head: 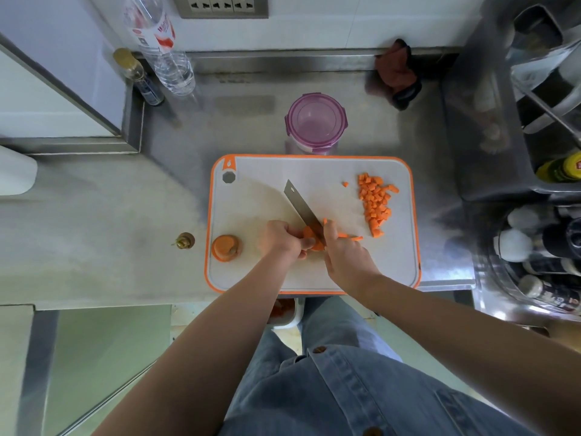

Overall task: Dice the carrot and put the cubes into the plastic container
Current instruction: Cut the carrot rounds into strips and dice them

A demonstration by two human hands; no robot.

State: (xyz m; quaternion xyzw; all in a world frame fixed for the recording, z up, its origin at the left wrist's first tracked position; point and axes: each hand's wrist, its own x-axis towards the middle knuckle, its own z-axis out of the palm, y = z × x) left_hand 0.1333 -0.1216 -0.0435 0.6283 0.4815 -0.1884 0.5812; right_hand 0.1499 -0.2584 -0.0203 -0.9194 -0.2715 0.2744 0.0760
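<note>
On the white, orange-rimmed cutting board (270, 272), my left hand (281, 239) grips a carrot piece (311, 239) with curled fingers. My right hand (344, 251) holds the knife (300, 206), whose blade rests on that piece and points to the far left. Thin carrot strips (352, 236) lie just right of the blade. A pile of carrot cubes (375, 202) sits at the board's right side. A thick carrot chunk (225, 247) stands at the board's left edge. The plastic container (316, 122), clear with a purple lid rim, stands beyond the board.
A cut carrot top (185, 240) lies on the steel counter left of the board. A water bottle (163, 48) and a small bottle (138, 75) stand far left. A dark red cloth (397, 73) lies at the back. Bottles (534, 247) and a sink rack (547, 99) crowd the right.
</note>
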